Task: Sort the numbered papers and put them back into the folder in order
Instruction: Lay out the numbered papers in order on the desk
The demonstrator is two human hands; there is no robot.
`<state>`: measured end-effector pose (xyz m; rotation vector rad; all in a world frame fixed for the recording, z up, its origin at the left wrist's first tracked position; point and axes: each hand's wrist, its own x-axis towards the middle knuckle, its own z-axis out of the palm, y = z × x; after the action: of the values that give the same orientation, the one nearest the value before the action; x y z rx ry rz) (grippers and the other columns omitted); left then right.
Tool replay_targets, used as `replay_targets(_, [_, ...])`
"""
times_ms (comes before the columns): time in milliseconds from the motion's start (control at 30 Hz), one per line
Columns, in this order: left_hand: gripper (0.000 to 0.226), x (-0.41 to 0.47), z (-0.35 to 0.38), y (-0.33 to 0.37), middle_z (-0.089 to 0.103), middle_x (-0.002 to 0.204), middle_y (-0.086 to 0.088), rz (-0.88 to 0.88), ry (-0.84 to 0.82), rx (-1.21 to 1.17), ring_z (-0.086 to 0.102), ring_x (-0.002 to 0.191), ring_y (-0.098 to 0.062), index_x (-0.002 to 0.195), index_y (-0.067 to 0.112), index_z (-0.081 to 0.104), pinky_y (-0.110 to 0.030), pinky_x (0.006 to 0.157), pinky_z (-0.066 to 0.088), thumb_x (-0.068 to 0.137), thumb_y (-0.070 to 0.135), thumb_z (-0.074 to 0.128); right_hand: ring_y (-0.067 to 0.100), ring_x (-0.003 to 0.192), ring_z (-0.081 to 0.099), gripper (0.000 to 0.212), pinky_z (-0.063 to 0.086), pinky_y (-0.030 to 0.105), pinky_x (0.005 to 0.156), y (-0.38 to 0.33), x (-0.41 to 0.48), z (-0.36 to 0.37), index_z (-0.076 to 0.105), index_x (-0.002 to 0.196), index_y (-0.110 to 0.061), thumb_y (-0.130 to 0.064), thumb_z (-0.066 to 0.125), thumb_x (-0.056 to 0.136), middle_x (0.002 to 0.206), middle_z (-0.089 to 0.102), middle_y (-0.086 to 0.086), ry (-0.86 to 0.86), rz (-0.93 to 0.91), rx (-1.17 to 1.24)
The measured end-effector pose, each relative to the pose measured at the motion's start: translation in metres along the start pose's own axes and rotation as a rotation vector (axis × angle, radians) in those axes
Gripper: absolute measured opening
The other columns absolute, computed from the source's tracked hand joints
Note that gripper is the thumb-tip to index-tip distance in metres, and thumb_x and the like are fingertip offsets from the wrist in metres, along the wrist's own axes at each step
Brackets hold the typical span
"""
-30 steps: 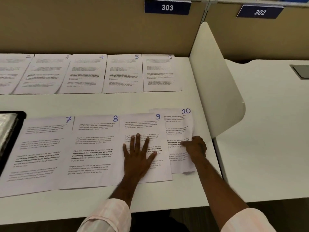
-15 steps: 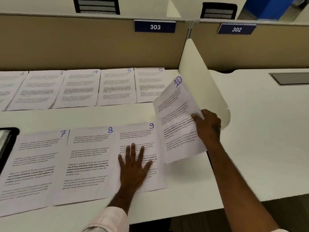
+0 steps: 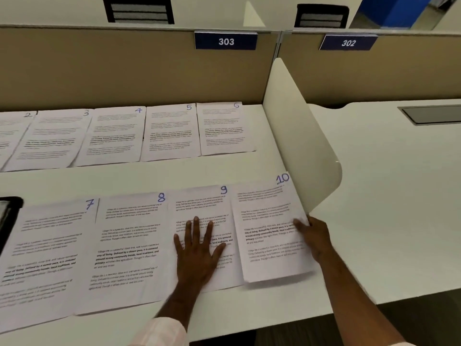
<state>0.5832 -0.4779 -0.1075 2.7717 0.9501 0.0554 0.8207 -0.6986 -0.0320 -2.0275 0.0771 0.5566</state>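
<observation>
White printed sheets with blue handwritten numbers lie in two rows on the white desk. The far row shows sheets 2 to 6, ending with sheet 6. The near row holds sheet 7, sheet 8, sheet 9 and sheet 10. My left hand presses flat on sheet 9 with fingers spread. My right hand pinches sheet 10 at its right edge, thumb on top; the sheet overlaps sheet 9's right edge. The black folder peeks in at the left edge.
A cream curved divider panel stands just right of sheet 10. A tan partition with signs 303 and 302 backs the desk. The neighbouring desk has a grey cable hatch. The front desk edge runs below the sheets.
Sheet 10, lifted in the air by my right hand half a second ago, is back down beside and over sheet 9. My left hand stayed pressed on sheet 9.
</observation>
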Motion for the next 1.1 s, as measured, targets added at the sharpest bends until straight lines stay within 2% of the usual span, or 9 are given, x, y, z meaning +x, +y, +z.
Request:
replay_targets(100, [0.075, 0.000, -0.001, 0.001, 0.002, 0.165, -0.007, 0.009, 0.009, -0.005, 0.001, 0.152, -0.027, 0.156, 0.032, 0.014, -0.062, 0.116, 0.010, 0.093, 0.072, 0.025, 0.024, 0.079, 0.065, 0.023, 0.051, 0.031, 0.072, 0.014, 0.008, 0.000, 0.070, 0.096, -0.005, -0.025, 0.074, 0.085, 0.093, 0.071, 0.010, 0.082, 0.048, -0.059])
replay_targets(167, [0.075, -0.001, -0.003, 0.001, 0.002, 0.165, -0.007, 0.005, 0.007, 0.007, 0.002, 0.152, -0.028, 0.156, 0.032, 0.015, -0.061, 0.117, 0.010, 0.093, 0.072, 0.022, 0.029, 0.080, 0.064, 0.026, 0.049, 0.032, 0.070, 0.017, 0.012, 0.002, 0.068, 0.089, -0.003, -0.028, 0.074, 0.084, 0.091, 0.070, 0.013, 0.118, 0.049, -0.113])
replay_targets(233, [0.075, -0.001, -0.004, 0.001, 0.001, 0.165, -0.007, 0.003, 0.007, 0.007, 0.000, 0.152, -0.027, 0.156, 0.032, 0.015, -0.061, 0.117, 0.009, 0.093, 0.072, 0.021, 0.030, 0.082, 0.064, 0.028, 0.045, 0.030, 0.069, 0.017, 0.012, 0.005, 0.068, 0.091, -0.002, -0.029, 0.074, 0.084, 0.093, 0.070, 0.014, 0.136, 0.044, -0.153])
replay_targets(433, [0.076, -0.001, -0.004, 0.001, -0.003, 0.165, -0.005, -0.002, -0.018, 0.005, -0.004, 0.152, -0.026, 0.157, 0.033, 0.010, -0.062, 0.117, 0.008, 0.093, 0.073, 0.017, 0.031, 0.092, 0.065, 0.038, 0.054, 0.039, 0.082, 0.017, 0.017, 0.009, 0.067, 0.109, -0.005, -0.034, 0.072, 0.085, 0.106, 0.068, 0.013, 0.128, 0.088, -0.214])
replay_targets(600, [0.076, 0.000, -0.005, 0.001, -0.002, 0.165, -0.005, 0.000, -0.020, 0.004, -0.003, 0.152, -0.026, 0.157, 0.032, 0.011, -0.061, 0.117, 0.008, 0.093, 0.074, 0.014, 0.032, 0.090, 0.065, 0.036, 0.053, 0.036, 0.080, 0.013, 0.018, 0.009, 0.067, 0.110, -0.004, -0.031, 0.070, 0.087, 0.106, 0.069, 0.014, 0.127, 0.063, -0.250])
replay_targets(833, [0.076, -0.001, -0.006, 0.002, -0.002, 0.165, -0.005, 0.000, -0.011, -0.010, -0.002, 0.152, -0.026, 0.157, 0.032, 0.010, -0.061, 0.117, 0.008, 0.093, 0.073, 0.015, 0.033, 0.092, 0.065, 0.041, 0.054, 0.039, 0.085, 0.007, 0.017, 0.015, 0.065, 0.113, -0.003, -0.033, 0.072, 0.085, 0.110, 0.069, 0.015, 0.129, 0.056, -0.312])
replay_targets(933, [0.076, -0.001, -0.006, 0.002, -0.004, 0.165, -0.005, 0.002, -0.013, 0.011, -0.004, 0.152, -0.026, 0.157, 0.032, 0.009, -0.060, 0.118, 0.007, 0.093, 0.073, 0.016, 0.034, 0.098, 0.064, 0.046, 0.050, 0.034, 0.082, 0.007, 0.013, 0.017, 0.060, 0.116, -0.002, -0.032, 0.074, 0.084, 0.113, 0.066, 0.013, 0.156, 0.037, -0.334])
replay_targets(1100, [0.077, -0.001, -0.005, 0.002, -0.003, 0.165, -0.005, 0.002, -0.008, 0.006, -0.003, 0.152, -0.026, 0.157, 0.032, 0.011, -0.058, 0.119, 0.005, 0.093, 0.072, 0.021, 0.034, 0.101, 0.059, 0.059, 0.053, 0.046, 0.087, 0.010, 0.013, 0.018, 0.056, 0.117, -0.008, -0.046, 0.077, 0.077, 0.115, 0.061, 0.015, 0.209, 0.026, -0.451])
